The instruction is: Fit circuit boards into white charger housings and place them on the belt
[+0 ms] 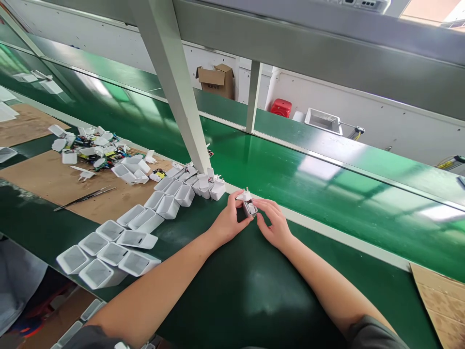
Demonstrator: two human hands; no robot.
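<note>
Above the dark green bench, my left hand (229, 219) grips a white plug-in charger (250, 207) between thumb and fingers. Its end cap with two pins stands tilted at the top, and the housing below is open with parts showing inside. My right hand (274, 222) holds the same charger from the other side, fingertips at its upper edge and thumb near its lower side. Left of my hands, white chargers with end caps (217, 188) stand in a cluster. Rows of hollow white housings (169, 206) run from there toward the front left.
A pile of circuit boards and white caps (98, 148) lies on cardboard (43, 167), with tweezers (85, 198) nearby. A grey post (174, 82) rises behind the housings. Beyond the bench's pale rail runs a green conveyor belt (283, 169). Another cardboard sheet (441, 300) is at right.
</note>
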